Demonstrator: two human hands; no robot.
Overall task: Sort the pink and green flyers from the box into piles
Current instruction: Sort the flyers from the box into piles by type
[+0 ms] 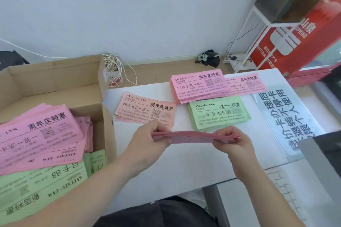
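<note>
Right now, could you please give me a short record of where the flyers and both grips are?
held: pink flyer stack, edge-on above the table
left grip: pinches its left end
right grip: pinches its right end
sorted: front pink pile, back pink pile, green pile
box: holds mixed pink and green flyers

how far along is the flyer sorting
Done: three pink piles and one green pile lie on the table. In hand: the left hand and right hand grip a pink bundle above it. Left: the box holds many more pink flyers and green flyers, so sorting looks far from finished.
</note>
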